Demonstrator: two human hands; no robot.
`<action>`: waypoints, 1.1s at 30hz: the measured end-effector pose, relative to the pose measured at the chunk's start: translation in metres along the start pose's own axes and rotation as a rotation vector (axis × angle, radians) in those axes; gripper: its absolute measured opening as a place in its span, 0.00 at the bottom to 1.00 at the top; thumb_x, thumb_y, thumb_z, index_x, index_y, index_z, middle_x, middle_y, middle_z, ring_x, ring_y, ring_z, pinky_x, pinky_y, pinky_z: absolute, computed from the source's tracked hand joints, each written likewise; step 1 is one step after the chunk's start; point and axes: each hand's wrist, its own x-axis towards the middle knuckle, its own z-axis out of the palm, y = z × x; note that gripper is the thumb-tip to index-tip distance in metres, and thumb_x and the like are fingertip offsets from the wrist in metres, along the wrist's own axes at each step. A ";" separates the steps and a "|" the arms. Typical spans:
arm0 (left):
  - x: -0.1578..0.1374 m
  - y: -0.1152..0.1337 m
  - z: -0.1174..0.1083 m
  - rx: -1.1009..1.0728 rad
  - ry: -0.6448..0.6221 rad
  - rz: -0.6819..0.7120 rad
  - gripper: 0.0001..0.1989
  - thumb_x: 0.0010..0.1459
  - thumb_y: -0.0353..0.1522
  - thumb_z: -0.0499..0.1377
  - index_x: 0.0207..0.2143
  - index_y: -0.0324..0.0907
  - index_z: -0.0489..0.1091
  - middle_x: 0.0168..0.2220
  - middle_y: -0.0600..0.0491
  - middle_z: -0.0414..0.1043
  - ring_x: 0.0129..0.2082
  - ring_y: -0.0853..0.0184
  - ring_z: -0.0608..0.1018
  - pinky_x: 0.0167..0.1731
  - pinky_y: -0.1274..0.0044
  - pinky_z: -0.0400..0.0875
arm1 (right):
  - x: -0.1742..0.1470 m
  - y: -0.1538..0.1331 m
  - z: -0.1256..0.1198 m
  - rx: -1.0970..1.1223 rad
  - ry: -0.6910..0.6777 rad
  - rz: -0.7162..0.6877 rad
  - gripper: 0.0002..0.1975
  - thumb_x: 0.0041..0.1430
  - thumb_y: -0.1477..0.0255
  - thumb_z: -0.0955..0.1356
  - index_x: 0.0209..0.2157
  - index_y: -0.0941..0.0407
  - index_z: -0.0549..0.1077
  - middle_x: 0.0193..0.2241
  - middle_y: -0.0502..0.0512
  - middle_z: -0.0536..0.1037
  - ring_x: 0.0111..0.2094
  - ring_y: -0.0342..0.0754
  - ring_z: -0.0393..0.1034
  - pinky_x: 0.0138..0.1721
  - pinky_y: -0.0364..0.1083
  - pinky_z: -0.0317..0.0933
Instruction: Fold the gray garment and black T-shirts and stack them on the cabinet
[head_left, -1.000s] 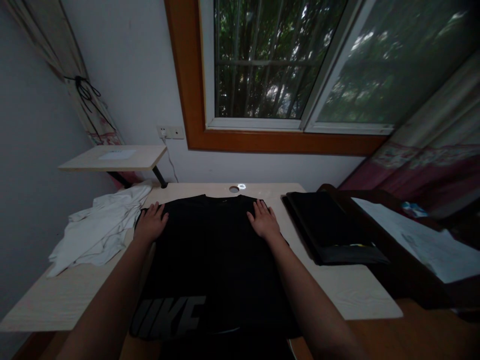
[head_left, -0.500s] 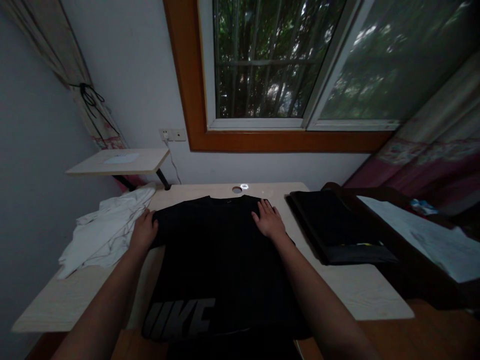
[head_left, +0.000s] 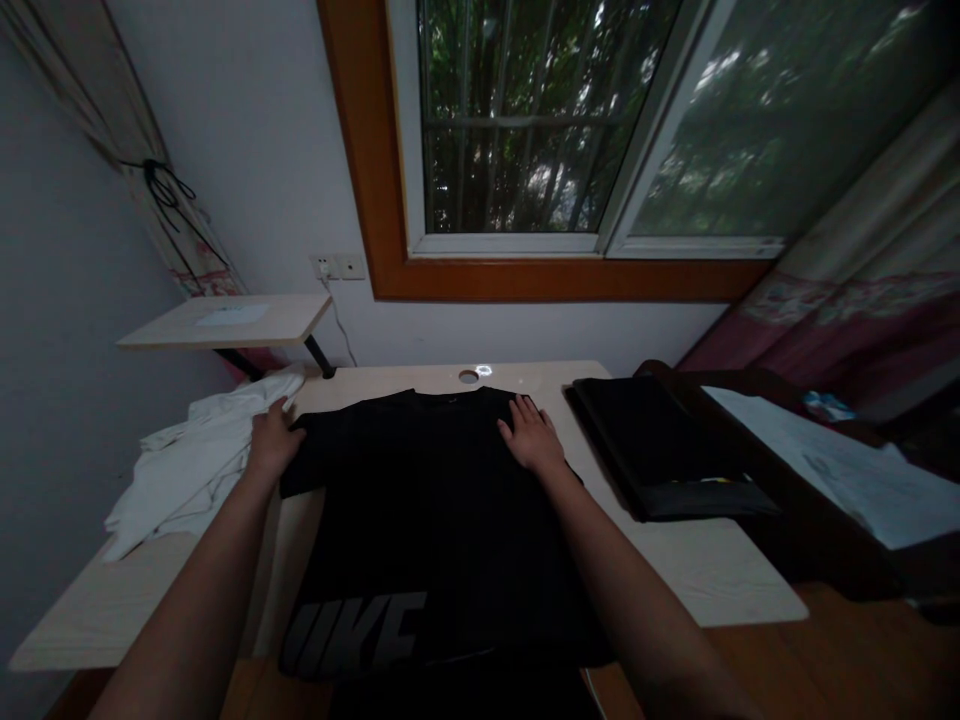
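A black T-shirt (head_left: 442,500) lies spread on the pale wooden table (head_left: 720,570), collar toward the window and large grey letters near its hem. My right hand (head_left: 534,435) rests flat on the shirt's right shoulder, fingers stretched out. At the outer edge of the left sleeve is my left hand (head_left: 274,438), its thumb apart from the fingers and close to the cloth; some of its fingers are hidden. The left sleeve is laid out sideways, while my right forearm covers part of the shirt's right side.
White crumpled cloth (head_left: 195,455) lies left of the shirt. A small raised shelf (head_left: 225,322) stands behind it. On the right is a stack of dark folded garments (head_left: 667,440), beside a dark piece of furniture with a pale sheet (head_left: 825,460) on it.
My left hand has moved left, outward from the sleeve, which now shows more of its end. The right hand stays on the shoulder. The view has shifted slightly.
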 end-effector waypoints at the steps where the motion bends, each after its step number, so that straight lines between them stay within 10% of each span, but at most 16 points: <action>1: 0.002 0.004 -0.004 -0.043 0.026 0.003 0.36 0.53 0.30 0.60 0.65 0.37 0.57 0.50 0.41 0.72 0.57 0.51 0.73 0.57 0.58 0.71 | 0.000 0.000 0.000 0.003 0.003 -0.001 0.35 0.71 0.54 0.52 0.70 0.62 0.54 0.72 0.59 0.48 0.73 0.51 0.37 0.70 0.55 0.34; 7: 0.000 0.055 -0.029 -0.292 0.097 0.344 0.30 0.56 0.30 0.60 0.62 0.45 0.62 0.59 0.43 0.64 0.63 0.52 0.67 0.63 0.56 0.64 | 0.000 0.000 0.001 0.017 0.006 -0.003 0.34 0.71 0.55 0.52 0.69 0.61 0.55 0.72 0.60 0.49 0.73 0.52 0.37 0.70 0.56 0.33; 13: -0.030 0.121 -0.049 -0.365 -0.125 0.662 0.25 0.62 0.31 0.56 0.62 0.48 0.63 0.69 0.46 0.53 0.66 0.56 0.65 0.55 0.63 0.74 | 0.000 0.000 0.000 0.027 0.008 -0.003 0.34 0.71 0.55 0.52 0.70 0.60 0.55 0.72 0.59 0.49 0.73 0.52 0.38 0.70 0.56 0.34; 16: -0.046 0.136 -0.061 -0.406 -0.127 0.788 0.20 0.65 0.30 0.53 0.59 0.49 0.67 0.65 0.47 0.64 0.61 0.61 0.71 0.57 0.64 0.73 | 0.000 0.001 0.000 0.024 0.005 0.004 0.34 0.71 0.55 0.53 0.69 0.60 0.55 0.72 0.58 0.50 0.73 0.51 0.38 0.70 0.55 0.34; 21: -0.059 0.111 -0.067 -0.490 0.178 0.618 0.13 0.65 0.30 0.55 0.50 0.44 0.73 0.50 0.47 0.76 0.51 0.62 0.77 0.48 0.68 0.75 | -0.001 0.001 0.001 0.020 0.025 -0.008 0.34 0.71 0.55 0.53 0.69 0.60 0.56 0.72 0.58 0.51 0.72 0.51 0.39 0.70 0.55 0.35; 33: -0.096 0.025 0.000 -0.203 -0.224 0.630 0.34 0.57 0.42 0.63 0.64 0.48 0.59 0.60 0.46 0.68 0.60 0.52 0.70 0.60 0.57 0.64 | 0.001 0.001 0.004 0.048 0.070 -0.023 0.31 0.71 0.57 0.56 0.67 0.59 0.60 0.70 0.61 0.55 0.72 0.54 0.42 0.69 0.58 0.38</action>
